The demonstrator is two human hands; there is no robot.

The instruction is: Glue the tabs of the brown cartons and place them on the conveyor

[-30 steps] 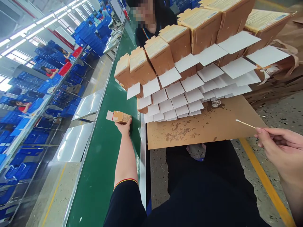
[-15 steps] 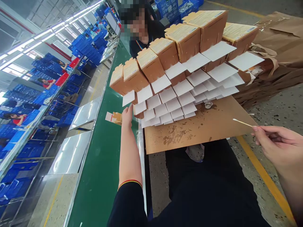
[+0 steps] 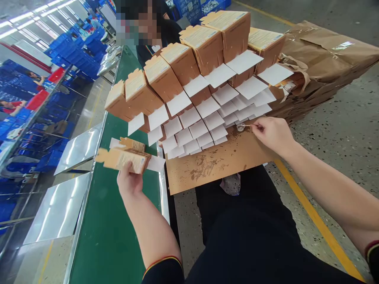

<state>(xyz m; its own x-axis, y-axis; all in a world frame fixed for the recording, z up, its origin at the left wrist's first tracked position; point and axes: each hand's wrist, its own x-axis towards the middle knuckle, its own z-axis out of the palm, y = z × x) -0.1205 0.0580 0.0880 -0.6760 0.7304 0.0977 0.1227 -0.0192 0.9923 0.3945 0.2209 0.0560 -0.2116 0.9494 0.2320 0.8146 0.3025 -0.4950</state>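
My left hand [image 3: 130, 181] grips a small brown carton [image 3: 133, 161] over the green table, its flaps unfolded at both ends. Behind it lies another small carton [image 3: 134, 145] on the green surface. My right hand [image 3: 271, 132] pinches a cotton swab [image 3: 248, 125], its tip at a small clear round dish [image 3: 241, 127]. That dish sits on a brown cardboard sheet [image 3: 213, 165] with dark wet spots. Just beyond the sheet, several brown cartons [image 3: 171, 63] stand stacked in rows, their white flaps [image 3: 179, 103] sticking out toward me.
A green table [image 3: 112, 228] with a metal edge runs along the left. Brown paper-wrapped packages [image 3: 328, 59] are piled at the right. Across the table sits another person [image 3: 160, 35] in dark clothing. Blue crates [image 3: 189, 10] stand behind, above a speckled floor [image 3: 325, 157].
My left hand has moved left and toward me, now with a carton from the stack's near end. My right hand has brought the swab leftward to the clear dish.
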